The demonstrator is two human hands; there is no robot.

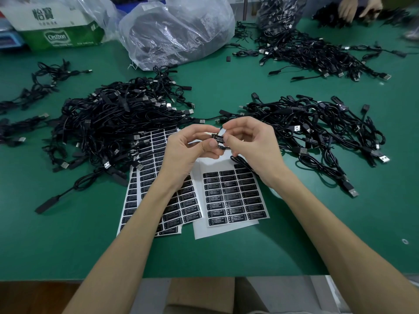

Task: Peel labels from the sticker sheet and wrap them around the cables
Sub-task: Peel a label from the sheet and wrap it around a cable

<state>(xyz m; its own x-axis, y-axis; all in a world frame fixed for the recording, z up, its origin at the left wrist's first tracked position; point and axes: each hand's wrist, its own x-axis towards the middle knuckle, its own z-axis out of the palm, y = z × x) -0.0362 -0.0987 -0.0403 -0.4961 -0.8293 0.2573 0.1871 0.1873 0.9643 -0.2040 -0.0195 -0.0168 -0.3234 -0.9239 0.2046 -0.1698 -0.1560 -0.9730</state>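
Observation:
Above the sticker sheets, my left hand grips the small black controller block of a cable between thumb and fingers. My right hand pinches a black label with white print against that block. The cable's cord trails down to the right over a sticker sheet filled with black "LED CONTROLLER" labels. More sticker sheets lie fanned out under my left forearm.
A big pile of black USB cables lies left of my hands, another pile to the right, a third at the back right. Plastic bags and a cardboard box stand at the back. Another person's hands work at the top right.

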